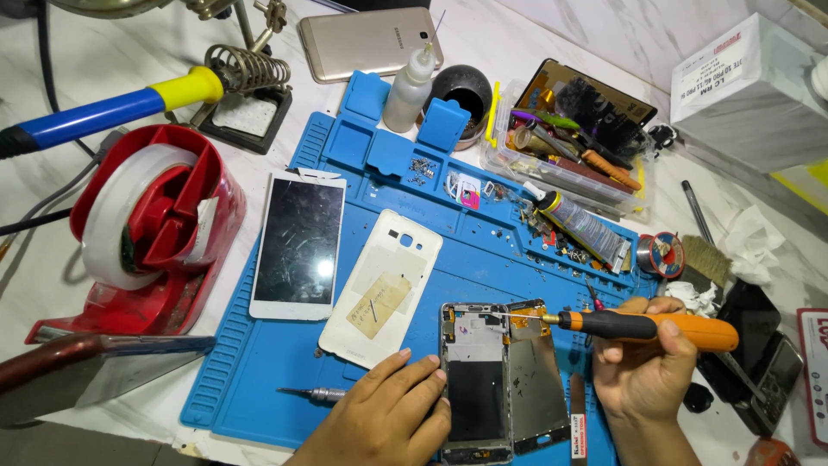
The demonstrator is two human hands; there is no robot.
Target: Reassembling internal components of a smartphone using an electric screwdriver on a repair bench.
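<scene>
An opened phone frame lies on the blue repair mat near the front edge, with a second inner frame beside it on the right. My left hand rests on the mat and presses the opened frame's left edge. My right hand grips an orange and black screwdriver, whose tip points left onto the top of the inner frame. A white back cover and a white phone screen lie left of the frames.
A red tape dispenser stands at the left. A soldering iron with a blue and yellow handle rests at the back left. A clear tool box, a glue tube, a squeeze bottle and a gold phone lie behind.
</scene>
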